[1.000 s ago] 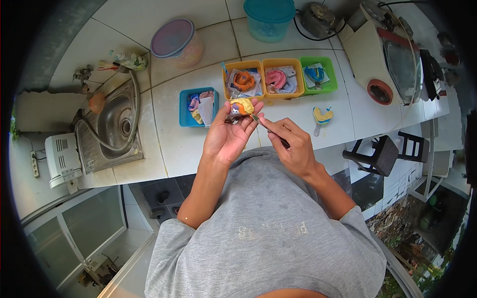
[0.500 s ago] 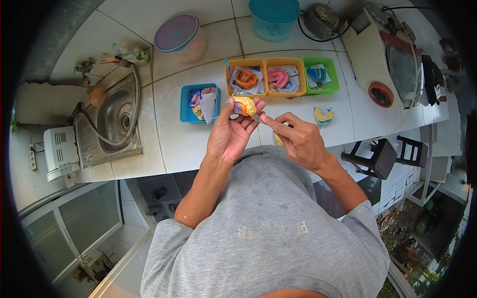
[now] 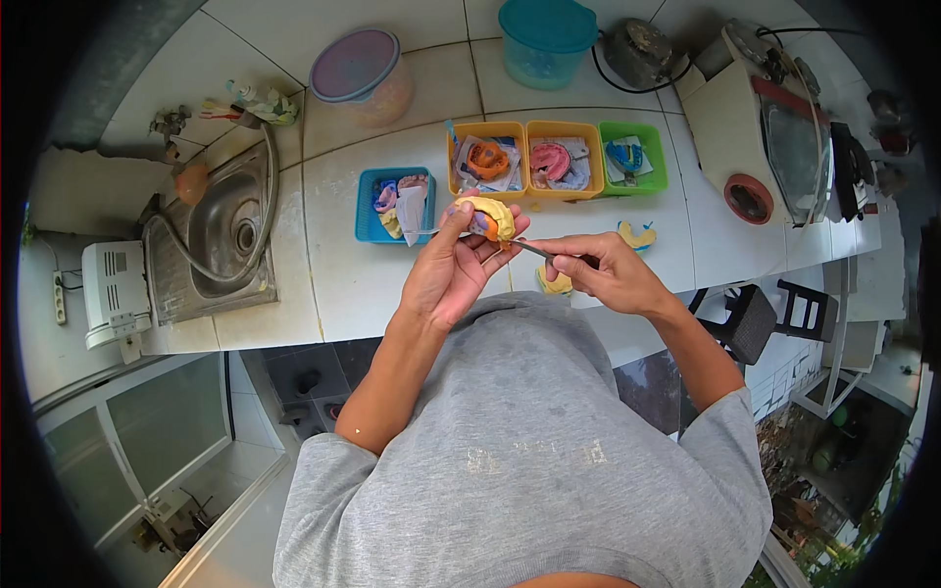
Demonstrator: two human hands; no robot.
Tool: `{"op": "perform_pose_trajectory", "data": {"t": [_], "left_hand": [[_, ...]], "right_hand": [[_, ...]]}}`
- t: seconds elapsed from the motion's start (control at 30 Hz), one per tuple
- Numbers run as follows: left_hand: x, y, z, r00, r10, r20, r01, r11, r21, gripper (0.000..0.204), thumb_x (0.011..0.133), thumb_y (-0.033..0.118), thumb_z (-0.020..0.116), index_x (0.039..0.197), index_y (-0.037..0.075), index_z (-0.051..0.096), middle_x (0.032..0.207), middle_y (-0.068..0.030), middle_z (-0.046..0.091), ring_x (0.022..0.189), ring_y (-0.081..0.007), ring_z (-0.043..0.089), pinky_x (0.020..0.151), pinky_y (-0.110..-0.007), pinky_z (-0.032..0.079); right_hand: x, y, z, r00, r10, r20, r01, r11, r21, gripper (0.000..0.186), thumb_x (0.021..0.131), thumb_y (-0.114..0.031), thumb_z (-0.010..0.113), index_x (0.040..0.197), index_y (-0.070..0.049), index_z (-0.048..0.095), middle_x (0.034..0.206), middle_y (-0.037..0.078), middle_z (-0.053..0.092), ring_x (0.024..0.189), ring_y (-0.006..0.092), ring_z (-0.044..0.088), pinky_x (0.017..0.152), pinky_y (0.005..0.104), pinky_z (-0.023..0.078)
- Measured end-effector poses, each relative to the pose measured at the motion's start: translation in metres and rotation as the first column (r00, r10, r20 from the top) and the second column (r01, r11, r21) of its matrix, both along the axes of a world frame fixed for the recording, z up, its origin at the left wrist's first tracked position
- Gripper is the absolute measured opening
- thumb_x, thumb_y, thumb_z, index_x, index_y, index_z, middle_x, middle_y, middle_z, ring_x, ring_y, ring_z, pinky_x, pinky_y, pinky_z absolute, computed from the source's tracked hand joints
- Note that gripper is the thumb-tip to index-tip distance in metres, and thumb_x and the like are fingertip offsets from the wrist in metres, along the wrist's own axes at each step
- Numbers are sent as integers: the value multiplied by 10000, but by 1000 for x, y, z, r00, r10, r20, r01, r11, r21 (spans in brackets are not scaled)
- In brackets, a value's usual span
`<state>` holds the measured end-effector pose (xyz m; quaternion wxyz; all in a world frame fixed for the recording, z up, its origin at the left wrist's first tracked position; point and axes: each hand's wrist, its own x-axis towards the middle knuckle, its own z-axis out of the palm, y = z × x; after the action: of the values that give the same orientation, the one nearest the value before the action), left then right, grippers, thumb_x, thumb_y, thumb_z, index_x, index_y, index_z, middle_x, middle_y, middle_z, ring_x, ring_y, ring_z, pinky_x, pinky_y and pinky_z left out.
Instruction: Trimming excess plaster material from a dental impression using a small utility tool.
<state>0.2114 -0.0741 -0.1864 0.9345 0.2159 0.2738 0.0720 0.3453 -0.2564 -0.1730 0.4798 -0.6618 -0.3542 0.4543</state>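
Note:
My left hand (image 3: 441, 279), palm up, grips a yellow dental plaster cast (image 3: 498, 213) with purple and orange material along its near side. A slim, dark-handled knife (image 3: 534, 249) is held in my right hand (image 3: 619, 274). The tip of its blade meets the cast's lower right edge. Another yellow cast (image 3: 555, 282) lies on the counter below the knife, partly hidden by my right hand. Farther right is a horseshoe-shaped yellow cast (image 3: 637, 235) with blue at its edge.
A blue basket (image 3: 365, 208) of mixed pieces stands on the white tiled counter (image 3: 338, 289). Two yellow bins (image 3: 564, 194) and a green bin (image 3: 659, 162) hold dental impressions. A sink (image 3: 230, 230) is at left; lidded tubs stand behind, and a white machine (image 3: 750, 127) is at right.
My right hand has shifted slightly right and down, and more of the knife shows. The cast has turned a little in my left hand. The near yellow cast is less covered.

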Motion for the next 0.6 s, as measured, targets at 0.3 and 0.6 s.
{"op": "perform_pose_trajectory", "data": {"t": [0.3,0.6], "left_hand": [[2,-1,-2,981,194,0,-194,979,62,384,1071,350,346,1394,143,363,1319,-230,516,1251,-336,512,1027,-554,477],[2,-11,-1,982,189,-2,-188,977,96,406,1083,351,264,1408,129,365,1376,-248,477,1291,-406,483,1085,-561,417]], "right_hand": [[-33,9,1,873,-223,433,157,971,183,339,903,-40,617,1232,-94,676,822,103,663,619,198,587,581,315,477],[-36,26,-10,678,-210,705,80,974,213,394,885,-45,642,1272,-118,639,832,89,639,651,262,633,554,371,507]]}}
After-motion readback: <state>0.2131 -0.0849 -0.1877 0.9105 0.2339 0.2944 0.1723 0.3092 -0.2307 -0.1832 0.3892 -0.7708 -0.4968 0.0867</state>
